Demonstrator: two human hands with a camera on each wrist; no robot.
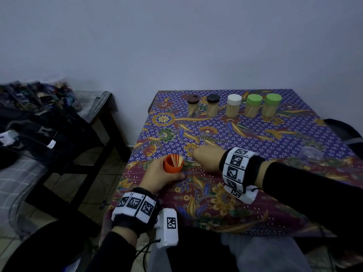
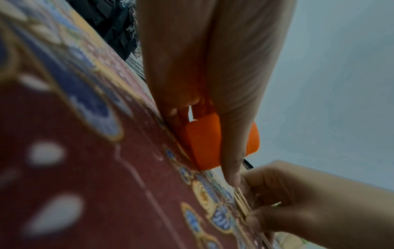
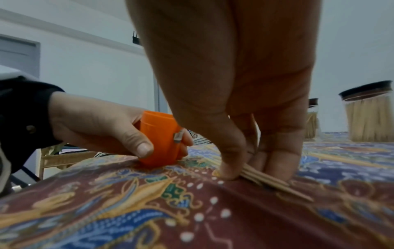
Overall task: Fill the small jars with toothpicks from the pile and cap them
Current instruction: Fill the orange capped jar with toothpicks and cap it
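Head view: left hand (image 1: 157,173) grips the orange jar (image 1: 172,165) upright on the counter (image 1: 255,134), a few toothpicks standing in it. Five capped jars (image 1: 233,107) stand along the far edge.

Left wrist view: left fingers (image 2: 232,151) wrapped round the jar; a loose hold could let it tip and spill.

Right wrist view: right hand (image 3: 245,101) pinches a small toothpick bundle (image 3: 275,182) against the cloth just beside the jar. Risk: sticks splay or drop on the lift, or snag on the rim.

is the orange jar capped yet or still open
Still open: the orange jar, gripped by the left hand, has no cap, and toothpicks stick up out of its mouth.
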